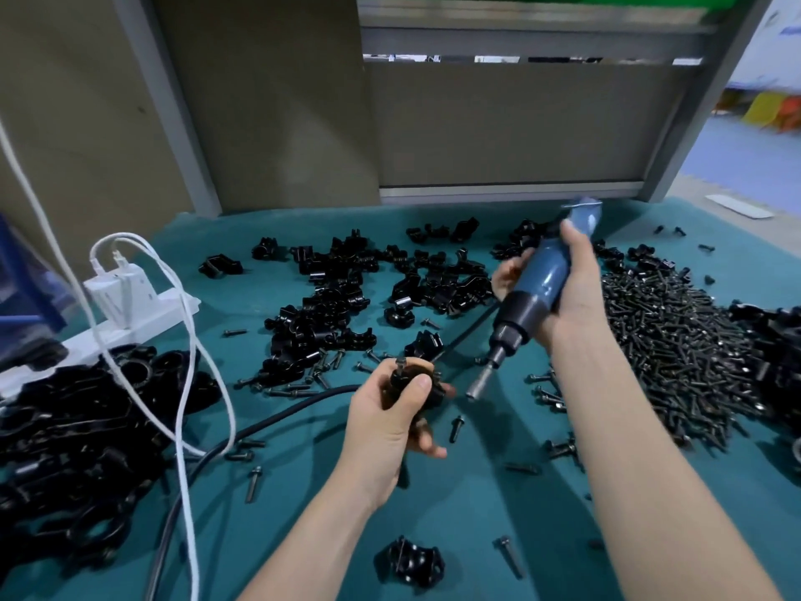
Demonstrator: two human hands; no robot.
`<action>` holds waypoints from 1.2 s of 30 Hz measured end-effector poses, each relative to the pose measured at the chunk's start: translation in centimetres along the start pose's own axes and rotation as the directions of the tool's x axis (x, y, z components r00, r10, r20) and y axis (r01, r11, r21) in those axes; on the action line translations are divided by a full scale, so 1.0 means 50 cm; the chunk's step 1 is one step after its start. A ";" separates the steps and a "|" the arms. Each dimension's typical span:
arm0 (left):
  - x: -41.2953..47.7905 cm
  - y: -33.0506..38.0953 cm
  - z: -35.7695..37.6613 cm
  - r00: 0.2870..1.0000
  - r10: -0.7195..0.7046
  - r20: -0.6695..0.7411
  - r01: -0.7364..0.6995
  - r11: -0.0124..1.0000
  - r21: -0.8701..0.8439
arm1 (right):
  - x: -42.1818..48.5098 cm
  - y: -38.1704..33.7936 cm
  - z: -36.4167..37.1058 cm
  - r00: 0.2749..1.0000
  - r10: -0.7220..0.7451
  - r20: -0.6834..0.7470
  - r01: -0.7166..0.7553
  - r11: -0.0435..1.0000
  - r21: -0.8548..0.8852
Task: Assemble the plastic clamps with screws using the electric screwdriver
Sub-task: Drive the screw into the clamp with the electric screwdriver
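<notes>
My left hand (390, 420) grips a black plastic clamp (409, 381) above the middle of the teal table, with a screw standing up from its top. My right hand (568, 288) holds the blue electric screwdriver (537, 288) tilted down to the left. Its metal bit (479, 386) hangs a short way right of the clamp, not touching it. Loose black clamp halves (342, 297) lie scattered across the far middle of the table. A big heap of dark screws (676, 349) lies to the right.
A pile of black clamps (78, 435) fills the left side. A white power strip (130, 305) with white cables (186, 383) sits at the left. A black cord (268, 420) runs across the mat. One clamp (414, 561) and stray screws (509, 555) lie near me.
</notes>
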State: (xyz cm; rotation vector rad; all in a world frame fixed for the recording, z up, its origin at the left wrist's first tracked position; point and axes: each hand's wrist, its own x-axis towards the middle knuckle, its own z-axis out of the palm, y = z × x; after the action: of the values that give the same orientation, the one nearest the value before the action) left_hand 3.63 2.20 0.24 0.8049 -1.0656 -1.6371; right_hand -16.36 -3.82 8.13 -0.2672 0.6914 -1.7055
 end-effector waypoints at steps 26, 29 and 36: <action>-0.005 -0.014 0.001 0.991 0.124 -0.055 -0.094 0.919 0.383 | -0.065 -0.014 0.069 0.915 -0.282 0.288 0.279 0.959 0.051; -0.004 -0.011 0.003 0.992 0.108 -0.064 -0.081 0.941 0.329 | -0.068 -0.010 0.073 0.913 -0.274 0.303 0.276 0.960 0.038; -0.005 -0.011 0.006 0.996 0.077 -0.052 -0.056 0.945 0.323 | -0.071 -0.010 0.072 0.896 -0.286 0.340 0.296 0.955 0.024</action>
State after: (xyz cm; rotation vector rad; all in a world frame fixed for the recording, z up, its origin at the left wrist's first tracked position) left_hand 3.25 2.60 -0.14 1.0147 -1.3204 -1.3889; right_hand -13.96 -1.47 11.97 -0.6997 0.4316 -1.8703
